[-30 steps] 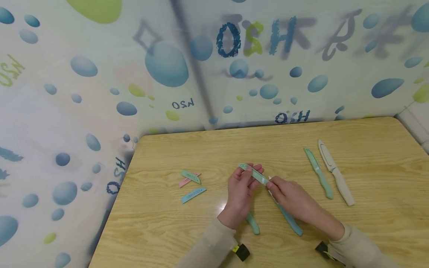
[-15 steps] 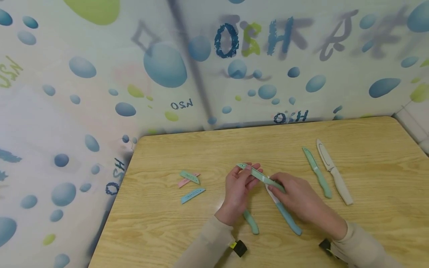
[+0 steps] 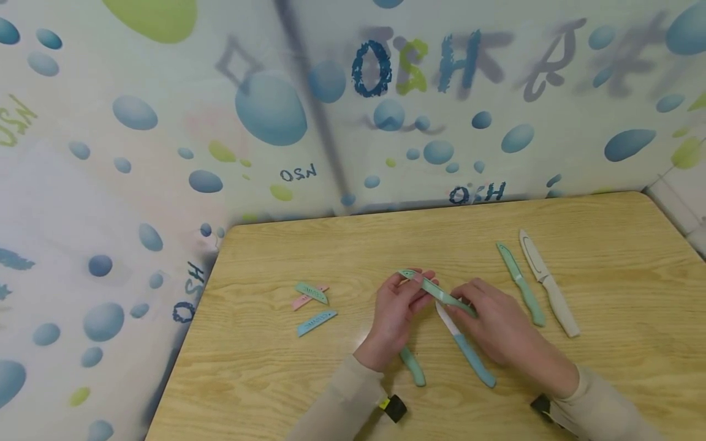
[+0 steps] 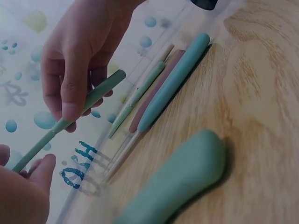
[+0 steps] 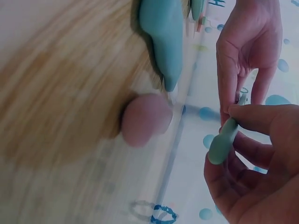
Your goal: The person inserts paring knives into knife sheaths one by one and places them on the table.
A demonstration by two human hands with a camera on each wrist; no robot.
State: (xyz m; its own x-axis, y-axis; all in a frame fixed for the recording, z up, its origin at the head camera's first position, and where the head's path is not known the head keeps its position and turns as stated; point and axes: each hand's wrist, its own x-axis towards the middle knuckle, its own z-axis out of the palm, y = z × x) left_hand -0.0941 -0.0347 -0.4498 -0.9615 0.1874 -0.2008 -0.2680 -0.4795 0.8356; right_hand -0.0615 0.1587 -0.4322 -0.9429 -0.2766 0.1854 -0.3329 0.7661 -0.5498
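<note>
My left hand (image 3: 393, 313) pinches the sheathed blade of a green knife (image 3: 436, 290) between thumb and fingers, above the table. At its other end, my right hand (image 3: 493, 321) grips the handle, as the left wrist view also shows around the green handle (image 4: 105, 88). Below the hands lies a blue-handled knife (image 3: 474, 360) with its white blade bare. Beside it a pink handle (image 4: 156, 93) shows in the left wrist view; the right hand hides it from the head view. Another green handle (image 3: 413, 367) pokes out from under the left wrist.
On the left lie a green sheath (image 3: 312, 291) crossed over a pink sheath (image 3: 300, 301), and a blue sheath (image 3: 317, 323). To the right rest a sheathed green knife (image 3: 521, 285) and a larger cream knife (image 3: 550, 286). A patterned curtain (image 3: 353, 141) borders the wooden table (image 3: 248, 380).
My right hand has slid right along the handle, so more of the handle shows between the hands. The left hand keeps its pinch on the sheath and has barely shifted.
</note>
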